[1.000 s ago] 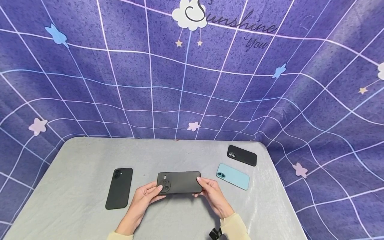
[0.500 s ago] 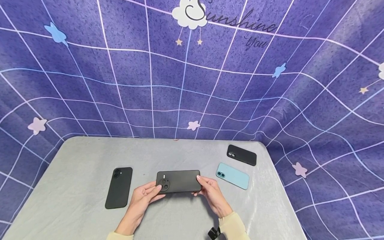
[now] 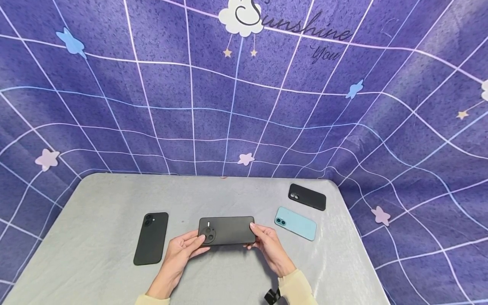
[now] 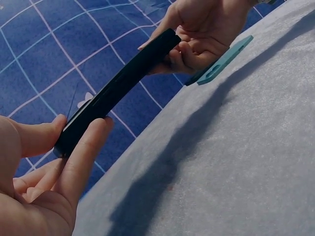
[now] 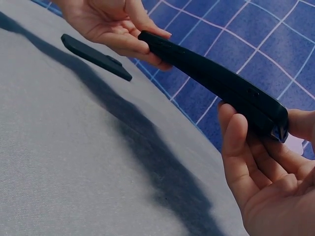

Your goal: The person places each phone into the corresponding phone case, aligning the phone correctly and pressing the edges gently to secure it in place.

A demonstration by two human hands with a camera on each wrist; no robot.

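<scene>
Between my two hands a black smartphone (image 3: pixel 232 231) is held sideways above the table, its back with a round camera ring facing up. My left hand (image 3: pixel 181 250) pinches the camera end, thumb on top beside the ring and fingers beneath. At the other end my right hand (image 3: pixel 271 248) grips it the same way, thumb over the corner. Both wrist views show the phone (image 4: pixel 118 83) edge-on, raised off the cloth with its shadow below. In the right wrist view a dark split shows at the phone's corner (image 5: pixel 279 132). Its underside is hidden in the head view.
On the grey cloth-covered table (image 3: pixel 114 199), a black phone (image 3: pixel 151 238) lies to the left. A light blue phone (image 3: pixel 295 223) and a black phone case (image 3: pixel 307 197) lie to the right. A purple gridded curtain (image 3: pixel 213 97) hangs behind the table.
Over the last second the phone and both hands shift very slightly up in the head view, as does the whole scene. The grip stays the same.
</scene>
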